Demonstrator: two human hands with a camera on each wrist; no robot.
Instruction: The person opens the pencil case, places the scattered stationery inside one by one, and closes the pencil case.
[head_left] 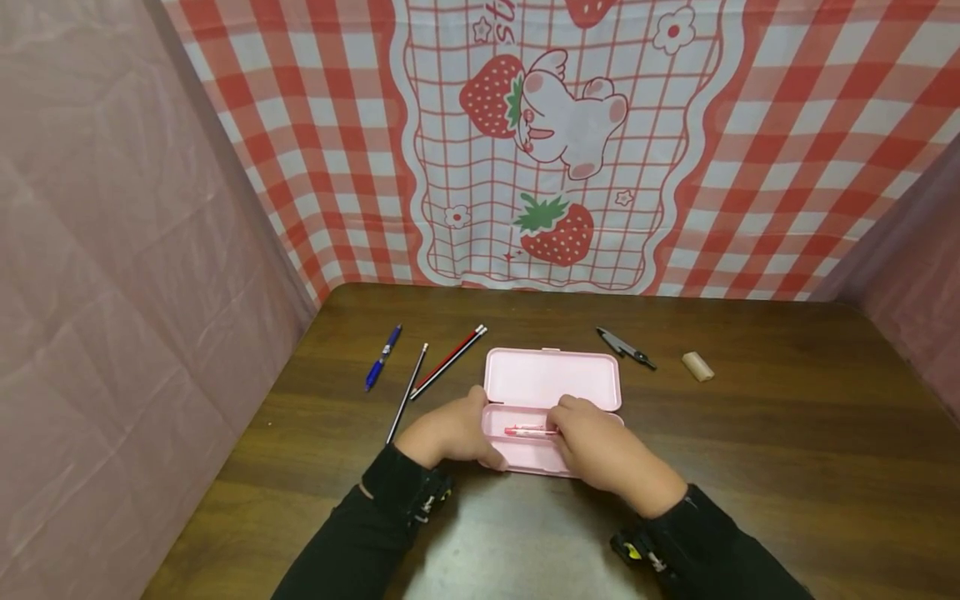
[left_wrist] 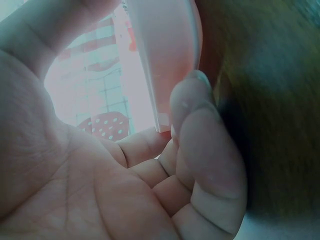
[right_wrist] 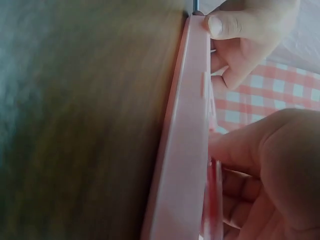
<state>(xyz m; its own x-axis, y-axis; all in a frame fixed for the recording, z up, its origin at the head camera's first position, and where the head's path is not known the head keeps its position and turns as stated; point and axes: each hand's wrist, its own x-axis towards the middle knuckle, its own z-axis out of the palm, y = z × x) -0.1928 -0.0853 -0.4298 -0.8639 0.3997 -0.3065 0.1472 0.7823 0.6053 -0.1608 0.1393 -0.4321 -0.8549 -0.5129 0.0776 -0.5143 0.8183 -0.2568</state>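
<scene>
A pink pencil case (head_left: 552, 379) lies on the table with its lid folded back. My left hand (head_left: 453, 427) grips the case's left end; in the left wrist view, its thumb and fingers curl round the pink wall (left_wrist: 165, 55). My right hand (head_left: 600, 446) reaches into the tray from the right and pinches a red and clear pen (head_left: 522, 432), which lies lengthwise along the inside. The pen's right part is hidden under those fingers. In the right wrist view, the case's front side (right_wrist: 185, 125) runs between the table and both hands.
Left of the case lie a blue pen (head_left: 383, 358), a dark pencil (head_left: 408, 392), and a red pencil (head_left: 450, 358) beside a black one. Beyond its right side are a grey compass (head_left: 627, 348) and a beige eraser (head_left: 698, 367). A checked strawberry cloth (head_left: 337, 167) hangs behind the table.
</scene>
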